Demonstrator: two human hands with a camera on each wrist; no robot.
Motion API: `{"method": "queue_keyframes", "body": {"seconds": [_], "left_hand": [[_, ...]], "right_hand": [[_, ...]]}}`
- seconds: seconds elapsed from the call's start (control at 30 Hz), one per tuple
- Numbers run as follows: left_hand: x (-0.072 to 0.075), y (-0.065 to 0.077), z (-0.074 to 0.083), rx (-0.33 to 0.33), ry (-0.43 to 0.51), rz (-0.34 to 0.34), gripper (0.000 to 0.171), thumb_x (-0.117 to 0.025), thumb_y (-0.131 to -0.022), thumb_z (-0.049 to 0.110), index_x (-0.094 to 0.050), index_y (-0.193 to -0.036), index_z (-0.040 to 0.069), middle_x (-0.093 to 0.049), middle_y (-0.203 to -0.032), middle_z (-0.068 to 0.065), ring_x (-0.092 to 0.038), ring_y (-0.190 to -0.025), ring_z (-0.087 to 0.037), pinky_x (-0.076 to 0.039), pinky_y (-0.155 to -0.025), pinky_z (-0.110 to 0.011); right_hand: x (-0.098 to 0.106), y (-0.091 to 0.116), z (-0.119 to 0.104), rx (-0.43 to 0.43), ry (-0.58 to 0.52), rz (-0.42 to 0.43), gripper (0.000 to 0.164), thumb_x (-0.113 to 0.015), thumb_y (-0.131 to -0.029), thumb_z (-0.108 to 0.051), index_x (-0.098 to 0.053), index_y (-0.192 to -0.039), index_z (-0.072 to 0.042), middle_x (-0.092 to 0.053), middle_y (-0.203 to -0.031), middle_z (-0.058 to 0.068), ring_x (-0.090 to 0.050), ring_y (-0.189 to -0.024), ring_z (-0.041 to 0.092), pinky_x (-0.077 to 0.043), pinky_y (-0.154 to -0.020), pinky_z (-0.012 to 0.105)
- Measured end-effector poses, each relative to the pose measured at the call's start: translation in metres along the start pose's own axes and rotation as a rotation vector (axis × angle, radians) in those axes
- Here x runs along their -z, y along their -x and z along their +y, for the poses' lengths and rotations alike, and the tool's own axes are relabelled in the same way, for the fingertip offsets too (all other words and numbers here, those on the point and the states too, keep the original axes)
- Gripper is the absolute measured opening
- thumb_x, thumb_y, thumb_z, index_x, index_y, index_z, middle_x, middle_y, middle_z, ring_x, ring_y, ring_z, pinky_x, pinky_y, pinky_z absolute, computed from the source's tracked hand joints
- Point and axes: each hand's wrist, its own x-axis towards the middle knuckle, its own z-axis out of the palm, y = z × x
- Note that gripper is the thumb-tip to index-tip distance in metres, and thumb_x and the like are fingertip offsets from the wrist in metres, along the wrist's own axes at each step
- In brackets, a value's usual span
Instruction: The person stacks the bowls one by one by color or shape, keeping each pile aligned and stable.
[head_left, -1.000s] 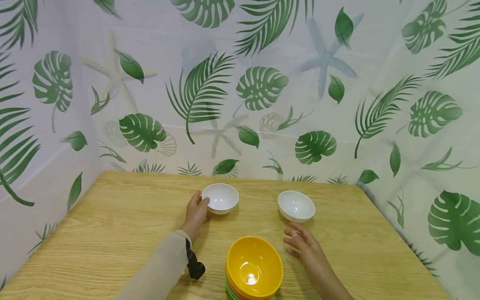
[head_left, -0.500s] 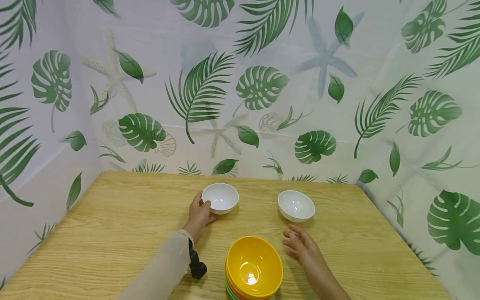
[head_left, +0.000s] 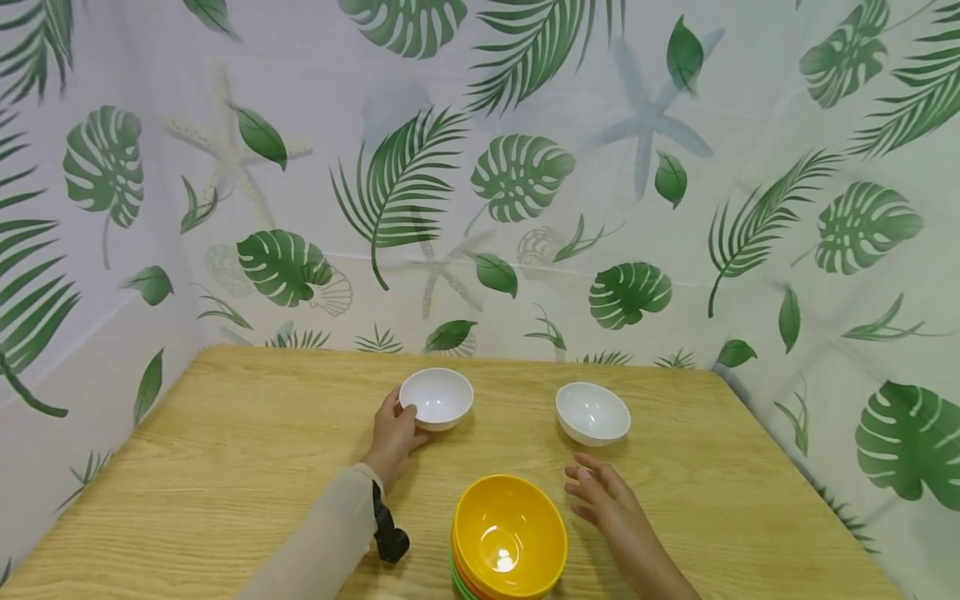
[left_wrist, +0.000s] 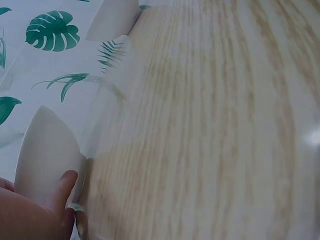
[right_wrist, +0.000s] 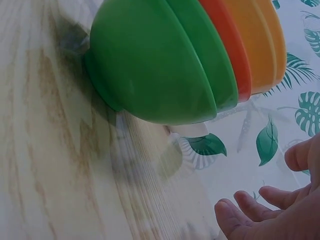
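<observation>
My left hand (head_left: 393, 439) grips the left side of a white bowl (head_left: 438, 400) that sits upright toward the back of the table. In the left wrist view, one digit lies along the outer wall of that white bowl (left_wrist: 47, 150), low down near its foot. A second white bowl (head_left: 592, 415) stands to the right. Just in front of it is my right hand (head_left: 611, 504), held in the air with loosely bent fingers and nothing in them. A stack of nested bowls, yellow on top (head_left: 510, 533), stands between my forearms.
In the right wrist view the stack shows green bowls (right_wrist: 150, 65) at the bottom, then an orange-red bowl (right_wrist: 232, 45) and yellow ones above. The wooden table (head_left: 247, 433) ends at a leaf-printed cloth wall (head_left: 525, 317) behind and at both sides.
My left hand has shifted its fingers lower on the white bowl, and the bowl has slid slightly left. The right hand, the other white bowl and the stack stay nearly still.
</observation>
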Motion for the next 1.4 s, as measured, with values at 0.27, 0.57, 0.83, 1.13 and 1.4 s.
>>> {"method": "queue_keyframes", "body": {"seconds": [0.27,0.57,0.83,1.13,1.4], "left_hand": [[0.003,0.001,0.004,0.002,-0.037,-0.004,0.056,-0.036,-0.095,0.002,-0.019,-0.148,0.004,-0.025,-0.142,-0.026,-0.039,-0.12,-0.041,-0.05,-0.08,-0.043],[0.0,0.013,0.003,-0.042,-0.139,-0.048,0.056,-0.04,-0.095,0.004,-0.022,-0.147,0.002,-0.026,-0.143,-0.027,-0.045,-0.114,-0.037,-0.05,-0.08,-0.041],[-0.006,0.02,0.002,-0.059,-0.159,-0.118,0.053,-0.041,-0.095,0.005,-0.026,-0.146,0.003,-0.032,-0.139,-0.025,-0.05,-0.107,-0.034,-0.053,-0.075,-0.04],[-0.021,0.034,-0.002,-0.103,-0.172,-0.231,0.051,-0.042,-0.096,0.007,-0.029,-0.145,0.003,-0.034,-0.134,-0.026,-0.055,-0.097,-0.029,-0.053,-0.073,-0.039],[-0.031,0.039,-0.005,-0.117,-0.143,-0.312,0.051,-0.043,-0.096,0.005,-0.028,-0.145,0.0,-0.035,-0.134,-0.027,-0.055,-0.098,-0.031,-0.053,-0.073,-0.041]], "right_hand": [[0.0,-0.002,0.003,-0.001,-0.014,0.0,0.048,-0.04,-0.101,-0.03,-0.034,-0.139,-0.001,-0.041,-0.134,0.024,-0.043,-0.119,0.036,-0.041,-0.095,0.043],[-0.002,-0.003,0.005,-0.001,-0.01,-0.006,0.049,-0.04,-0.101,-0.029,-0.033,-0.139,0.0,-0.041,-0.134,0.024,-0.044,-0.118,0.034,-0.041,-0.095,0.042],[-0.004,-0.004,0.007,0.012,-0.022,-0.023,0.05,-0.041,-0.1,-0.03,-0.033,-0.139,0.0,-0.04,-0.134,0.024,-0.044,-0.118,0.033,-0.04,-0.095,0.043],[-0.008,-0.006,0.006,0.028,-0.037,-0.04,0.054,-0.041,-0.1,-0.031,-0.029,-0.141,0.002,-0.037,-0.137,0.025,-0.042,-0.12,0.035,-0.039,-0.097,0.042],[-0.01,-0.008,0.004,0.037,-0.074,-0.015,0.054,-0.043,-0.1,-0.03,-0.028,-0.143,-0.001,-0.035,-0.139,0.023,-0.041,-0.122,0.034,-0.039,-0.097,0.039]]}}
